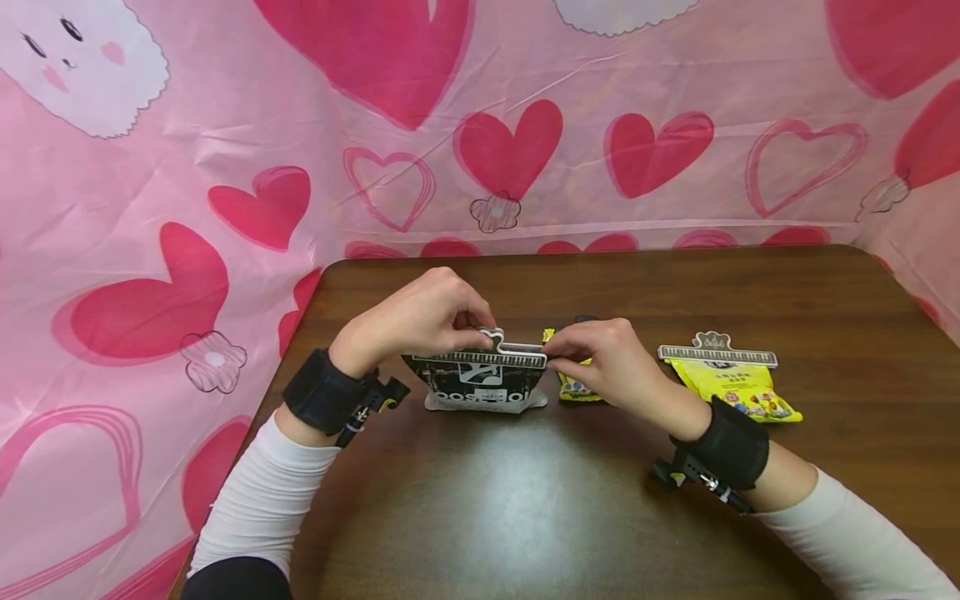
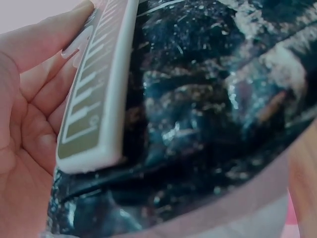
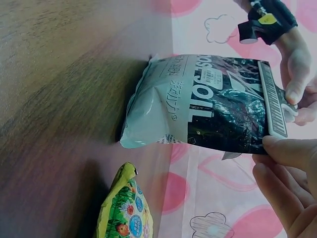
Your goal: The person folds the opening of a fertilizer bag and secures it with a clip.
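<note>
A black and white snack bag (image 1: pixel 480 390) stands upright on the brown table (image 1: pixel 525 500). A white clip printed like piano keys (image 1: pixel 487 358) sits across the bag's top edge. My left hand (image 1: pixel 480 329) grips the clip's left part, fingers curled over its hook. My right hand (image 1: pixel 555 354) pinches the clip's right end. The left wrist view shows the clip (image 2: pixel 99 99) on the glossy black bag (image 2: pixel 208 109), with my fingers (image 2: pixel 29 99) behind it. From the right wrist, the bag (image 3: pixel 198 104), the clip (image 3: pixel 275 106) and my right fingertips (image 3: pixel 287 158) show.
A small yellow snack bag (image 1: pixel 573 387) lies just behind my right hand, also seen as the yellow bag (image 3: pixel 124 213). A second yellow bag (image 1: pixel 742 392) with its own piano-key clip (image 1: pixel 716 354) lies to the right. Pink heart-printed sheeting (image 1: pixel 480 125) walls the table.
</note>
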Tool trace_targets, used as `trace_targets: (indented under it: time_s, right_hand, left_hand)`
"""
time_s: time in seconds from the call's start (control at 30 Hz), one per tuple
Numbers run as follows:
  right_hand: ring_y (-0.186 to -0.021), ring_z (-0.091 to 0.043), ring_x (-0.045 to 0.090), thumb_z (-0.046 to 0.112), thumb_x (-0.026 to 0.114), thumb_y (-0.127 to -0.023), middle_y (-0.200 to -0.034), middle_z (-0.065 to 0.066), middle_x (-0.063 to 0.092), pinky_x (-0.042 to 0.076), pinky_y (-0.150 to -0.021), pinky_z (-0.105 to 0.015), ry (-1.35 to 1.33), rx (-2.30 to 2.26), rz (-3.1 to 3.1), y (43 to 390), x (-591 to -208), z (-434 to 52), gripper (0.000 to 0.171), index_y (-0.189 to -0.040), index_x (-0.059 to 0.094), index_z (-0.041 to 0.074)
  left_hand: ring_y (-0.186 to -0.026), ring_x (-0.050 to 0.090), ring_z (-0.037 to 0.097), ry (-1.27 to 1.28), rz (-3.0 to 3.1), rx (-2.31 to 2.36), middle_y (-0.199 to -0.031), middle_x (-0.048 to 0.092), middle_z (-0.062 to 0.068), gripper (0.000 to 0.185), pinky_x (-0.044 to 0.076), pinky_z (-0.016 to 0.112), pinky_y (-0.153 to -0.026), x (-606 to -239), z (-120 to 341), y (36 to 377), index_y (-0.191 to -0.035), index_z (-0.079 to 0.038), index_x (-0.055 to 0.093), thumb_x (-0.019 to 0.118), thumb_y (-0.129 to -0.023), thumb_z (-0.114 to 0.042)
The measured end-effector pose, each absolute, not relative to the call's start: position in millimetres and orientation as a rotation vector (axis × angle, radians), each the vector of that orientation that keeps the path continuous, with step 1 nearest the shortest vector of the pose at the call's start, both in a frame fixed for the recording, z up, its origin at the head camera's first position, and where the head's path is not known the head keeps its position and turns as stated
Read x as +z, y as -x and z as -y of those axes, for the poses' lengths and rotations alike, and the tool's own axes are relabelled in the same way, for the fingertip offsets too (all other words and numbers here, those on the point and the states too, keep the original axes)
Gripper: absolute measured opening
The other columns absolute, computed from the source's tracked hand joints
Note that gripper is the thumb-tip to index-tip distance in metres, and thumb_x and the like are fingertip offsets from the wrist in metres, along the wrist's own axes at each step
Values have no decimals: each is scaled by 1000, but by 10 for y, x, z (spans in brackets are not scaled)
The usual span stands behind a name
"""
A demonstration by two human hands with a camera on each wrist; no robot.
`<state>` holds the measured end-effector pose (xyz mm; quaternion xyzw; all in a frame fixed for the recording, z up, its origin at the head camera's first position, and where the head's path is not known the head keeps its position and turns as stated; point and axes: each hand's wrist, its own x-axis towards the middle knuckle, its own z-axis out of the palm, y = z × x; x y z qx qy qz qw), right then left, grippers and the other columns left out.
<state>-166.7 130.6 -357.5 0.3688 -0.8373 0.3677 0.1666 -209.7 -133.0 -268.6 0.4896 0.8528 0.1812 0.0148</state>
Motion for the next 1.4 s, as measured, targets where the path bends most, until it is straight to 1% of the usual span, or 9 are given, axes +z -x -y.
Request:
trace_targets:
  time_s: [0.23,0.4,0.67,0.93,1.03,1.17,1.27,1.4]
  right_hand:
    - [-71,-9,73,3,86,-71,-84,-3,77,59,-64,-24,-994,1089,2377,1678,-3553,-1275,22,-90,75,8]
    - [-71,-10,73,3,86,-72,-83,-1,76,59,-65,-23,-954,1139,2399,1681,-3528,-1263,24,-91,73,8]
    - [-72,-8,73,5,85,-74,-84,0,76,59,-65,-23,-945,1139,2432,1681,-3529,-1265,23,-93,73,10]
    - [-74,-9,73,6,85,-74,-87,-1,77,59,-66,-25,-940,1120,2440,1682,-3530,-1269,25,-96,73,10]
    - [-74,-9,73,6,85,-74,-88,-1,77,59,-67,-25,-946,1115,2444,1682,-3540,-1270,26,-97,73,9]
    - [-74,-9,73,6,85,-74,-88,-2,77,59,-67,-25,-964,1102,2441,1678,-3544,-1261,27,-98,73,8]
    - [-73,-9,72,6,85,-74,-88,-2,76,59,-67,-25,-989,1078,2420,1678,-3548,-1259,26,-98,74,8]
    - [-73,-10,72,8,85,-74,-90,-4,76,59,-67,-25,-1008,1049,2405,1676,-3544,-1265,27,-99,75,7]
  left_hand:
    - [-61,58,2,-1486,-2672,559,-76,73,-5,13,51,22,-61,-2667,1338,2124,-91,-13,80,82,-82,-23]
    - [-60,55,3,-1456,-2667,561,-76,72,-5,15,49,22,-59,-2656,1344,2136,-93,-13,80,82,-82,-24]
    - [-60,54,5,-1417,-2676,567,-76,71,-5,16,48,24,-58,-2655,1353,2109,-95,-14,79,81,-82,-24]
    - [-68,60,5,-1347,-2642,627,-88,74,-4,22,53,23,-65,-2691,1396,2091,-103,-15,78,80,-84,-24]
    - [-69,62,4,-1334,-2619,658,-95,74,-3,31,55,23,-66,-2715,1434,2082,-111,-14,76,81,-83,-27]
    - [-75,66,3,-1328,-2613,696,-103,75,-1,42,57,24,-69,-2772,1526,2065,-119,-13,72,82,-81,-30]
    - [-79,68,4,-1326,-2643,699,-102,75,-2,43,57,25,-71,-2817,1621,2048,-118,-13,73,83,-80,-30]
    - [-82,68,4,-1328,-2687,699,-98,75,-5,38,56,25,-73,-2877,1755,2036,-114,-16,75,84,-79,-31]
